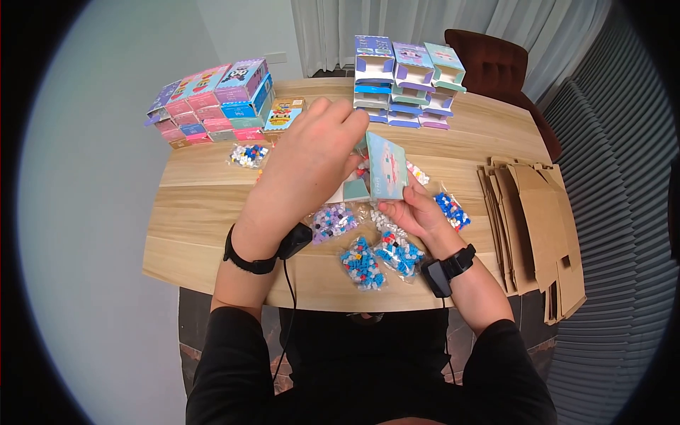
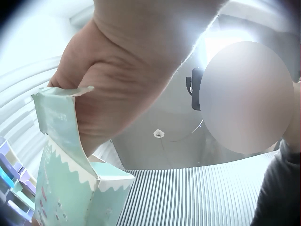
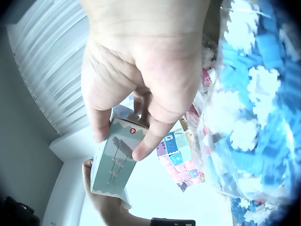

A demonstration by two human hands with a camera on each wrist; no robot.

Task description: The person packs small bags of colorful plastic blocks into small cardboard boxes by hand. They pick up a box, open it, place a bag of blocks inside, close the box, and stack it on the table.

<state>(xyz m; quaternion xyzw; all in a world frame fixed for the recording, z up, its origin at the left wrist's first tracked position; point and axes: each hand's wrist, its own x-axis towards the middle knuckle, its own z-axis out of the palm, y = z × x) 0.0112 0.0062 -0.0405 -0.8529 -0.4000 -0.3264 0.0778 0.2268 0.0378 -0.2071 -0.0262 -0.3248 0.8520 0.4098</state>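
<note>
My right hand (image 1: 419, 211) grips a small pale green cardboard box (image 1: 388, 170) by its lower side, thumb on one face and fingers on another. In the right wrist view, the box's side panel (image 3: 115, 157) carries a printed drawing and a red number mark. My left hand (image 1: 312, 152) bends over the box's open end, fingers curled. The left wrist view shows a raised flap (image 2: 59, 113) against this hand, its fingertips hidden behind the flap; I cannot tell what they hold. Below the hands lie clear bags of small bricks: purple (image 1: 334, 221), white (image 1: 386, 221) and blue (image 1: 363, 263).
Closed colourful boxes (image 1: 212, 103) are stacked at the back left of the wooden table (image 1: 191, 230). Boxes with open ends (image 1: 404, 81) form another stack at the back. Flattened brown cardboard (image 1: 542, 227) lies on the right. More brick bags (image 1: 452, 211) surround the hands. A chair (image 1: 489, 67) stands behind.
</note>
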